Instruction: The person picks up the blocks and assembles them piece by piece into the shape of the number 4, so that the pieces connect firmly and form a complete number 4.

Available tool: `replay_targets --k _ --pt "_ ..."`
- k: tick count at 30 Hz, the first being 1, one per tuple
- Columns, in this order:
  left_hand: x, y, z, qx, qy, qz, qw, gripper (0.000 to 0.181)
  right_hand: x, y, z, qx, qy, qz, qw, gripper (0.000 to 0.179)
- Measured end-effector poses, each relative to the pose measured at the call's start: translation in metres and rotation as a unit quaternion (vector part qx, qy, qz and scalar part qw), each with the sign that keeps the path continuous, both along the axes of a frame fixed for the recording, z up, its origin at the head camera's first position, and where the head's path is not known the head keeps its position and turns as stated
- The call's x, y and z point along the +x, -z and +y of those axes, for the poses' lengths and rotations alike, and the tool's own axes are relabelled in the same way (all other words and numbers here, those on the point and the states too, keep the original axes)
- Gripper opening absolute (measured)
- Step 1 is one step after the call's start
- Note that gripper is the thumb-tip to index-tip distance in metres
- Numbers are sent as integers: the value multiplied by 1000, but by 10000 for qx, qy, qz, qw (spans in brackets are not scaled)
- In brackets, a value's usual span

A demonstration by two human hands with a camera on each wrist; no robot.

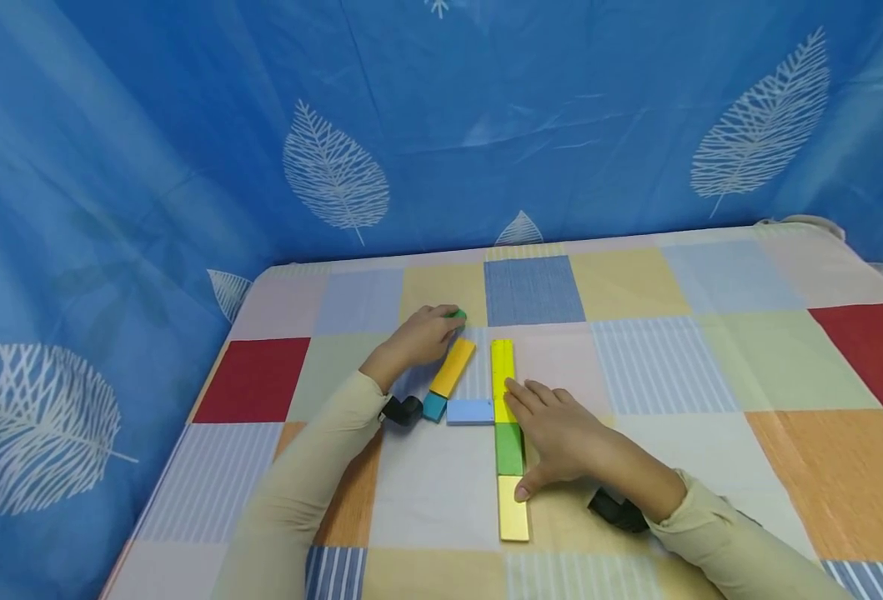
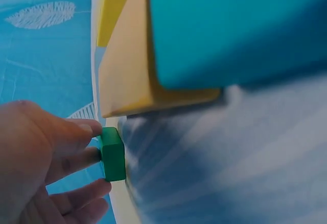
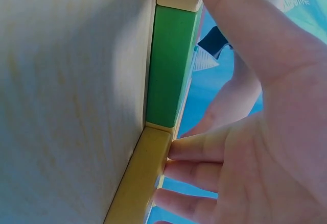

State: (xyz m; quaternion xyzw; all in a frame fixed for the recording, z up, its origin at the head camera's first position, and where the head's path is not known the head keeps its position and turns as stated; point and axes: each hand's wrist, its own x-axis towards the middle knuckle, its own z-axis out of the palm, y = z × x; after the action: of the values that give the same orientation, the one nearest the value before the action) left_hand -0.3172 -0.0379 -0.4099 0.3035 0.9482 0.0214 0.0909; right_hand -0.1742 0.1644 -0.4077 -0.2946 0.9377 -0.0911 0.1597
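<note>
At the far end of a slanted row, my left hand (image 1: 420,335) pinches a small green block (image 2: 114,155) between thumb and fingers. That row has an orange-yellow block (image 1: 453,367) and, nearer me, a teal block (image 1: 434,407). A straight column holds a bright yellow block (image 1: 502,362), a longer green block (image 1: 509,450) and a pale yellow block (image 1: 514,512). Along the column's right side lies my right hand (image 1: 567,435), fingers stretched out. Its fingertips touch the yellow block and its thumb tip is at the pale one. A light blue block (image 1: 470,412) extends left from the column.
All the blocks lie on a patchwork cloth (image 1: 666,492) covering the table. Behind and to the left hangs a blue curtain (image 1: 561,125) with white leaf prints. Dark camera mounts sit at both wrists, the left one (image 1: 402,410) close beside the teal block.
</note>
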Motion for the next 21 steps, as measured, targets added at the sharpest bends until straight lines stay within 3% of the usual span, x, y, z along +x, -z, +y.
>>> replay_targets --k 5,21 --pt "1 1 1 139 6 -108 9998 39 0 2 -1 27 9 -13 10000 119" --pt "13 -6 8 -44 206 -649 9977 45 0 1 -2 108 -24 147 9998 117"
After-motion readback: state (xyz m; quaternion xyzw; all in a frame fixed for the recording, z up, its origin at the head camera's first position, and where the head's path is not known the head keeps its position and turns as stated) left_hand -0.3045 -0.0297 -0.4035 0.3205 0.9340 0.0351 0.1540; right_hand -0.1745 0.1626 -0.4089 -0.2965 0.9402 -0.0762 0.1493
